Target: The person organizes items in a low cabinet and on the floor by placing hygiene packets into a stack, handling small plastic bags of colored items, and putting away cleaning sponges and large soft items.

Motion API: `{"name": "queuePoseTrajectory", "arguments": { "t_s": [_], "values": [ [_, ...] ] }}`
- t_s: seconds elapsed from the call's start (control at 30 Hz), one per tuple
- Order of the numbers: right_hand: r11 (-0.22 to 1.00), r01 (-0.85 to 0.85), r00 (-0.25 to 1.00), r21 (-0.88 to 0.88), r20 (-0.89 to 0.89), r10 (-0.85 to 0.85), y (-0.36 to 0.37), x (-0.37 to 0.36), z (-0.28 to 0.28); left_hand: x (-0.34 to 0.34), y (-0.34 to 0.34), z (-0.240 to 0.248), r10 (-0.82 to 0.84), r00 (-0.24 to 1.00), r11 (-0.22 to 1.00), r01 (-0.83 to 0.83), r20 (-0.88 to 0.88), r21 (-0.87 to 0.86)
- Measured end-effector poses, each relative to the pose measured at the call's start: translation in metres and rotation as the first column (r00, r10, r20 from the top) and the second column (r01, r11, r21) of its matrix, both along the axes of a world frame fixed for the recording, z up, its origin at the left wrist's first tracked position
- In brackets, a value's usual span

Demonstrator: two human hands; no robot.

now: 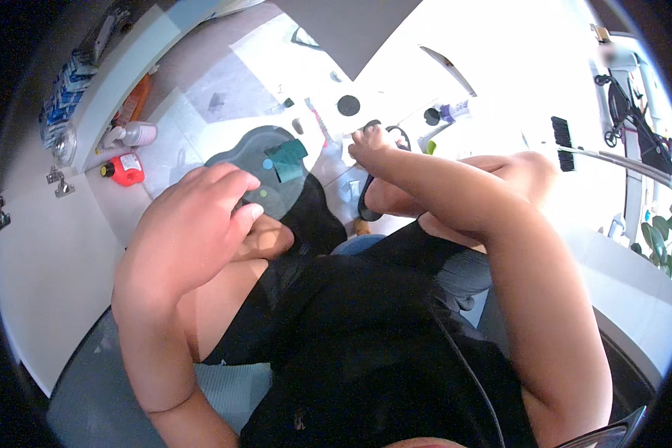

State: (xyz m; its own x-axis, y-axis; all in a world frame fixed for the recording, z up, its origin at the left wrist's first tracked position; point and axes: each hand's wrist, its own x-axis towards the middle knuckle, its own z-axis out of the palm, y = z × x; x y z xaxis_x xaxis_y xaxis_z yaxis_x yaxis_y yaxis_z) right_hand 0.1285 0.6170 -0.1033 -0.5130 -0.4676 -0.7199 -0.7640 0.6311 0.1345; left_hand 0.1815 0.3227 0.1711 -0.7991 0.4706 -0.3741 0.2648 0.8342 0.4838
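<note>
My left hand (205,220) is raised in front of me at the left, palm down. Its fingers are bent, with a gap between thumb and forefinger, and I see nothing held in it. Beyond it lies a grey, wavy-edged basin or tray (235,157) with a green scouring pad (287,159) and a small light-blue disc (268,164). My right hand (372,143) reaches far forward, its fingers bent close together over the bright floor. What it holds, if anything, is hidden. A dark object (373,124) shows just past its knuckles.
A purple-and-white bottle (455,111), a black disc (349,105) and a red-and-white brush-like stick (316,119) lie ahead. A red bottle (127,170) and a pinkish bottle (138,134) stand by the white cabinet (60,276) at left. A black-bristled broom (563,143) is at right.
</note>
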Motion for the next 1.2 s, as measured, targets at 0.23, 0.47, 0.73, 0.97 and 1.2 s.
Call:
{"name": "queuePoseTrajectory", "arguments": {
  "t_s": [0.23, 0.47, 0.73, 0.97, 1.2],
  "values": [
    [0.989, 0.144, 0.988, -0.012, 0.05, -0.144, 0.014, 0.002, -0.014, 0.003, 0.004, -0.001, 0.0, 0.999, 1.0, 0.0, 0.032, 0.018],
    [0.873, 0.216, 0.976, -0.438, 0.087, -0.198, -0.075, -0.04, 0.117, -0.02, -0.023, -0.024, -0.056, 0.994, 0.996, 0.049, -0.095, -0.074],
    [-0.05, 0.29, 0.91, -0.956, 0.292, -0.294, -0.171, -0.085, 0.294, -0.07, -0.064, -0.041, 0.523, 0.744, 0.851, -0.432, -0.416, 0.298],
    [-0.056, 0.603, 0.797, -0.795, 0.604, -0.001, -0.225, -0.123, 0.25, -0.086, -0.097, -0.03, 0.752, 0.64, 0.307, -0.552, 0.157, 0.776],
    [-0.324, 0.643, 0.708, -0.694, 0.7, -0.095, -0.283, -0.189, 0.197, -0.067, -0.076, -0.01, 0.832, 0.553, 0.372, -0.599, 0.031, 0.709]
  ]
}}
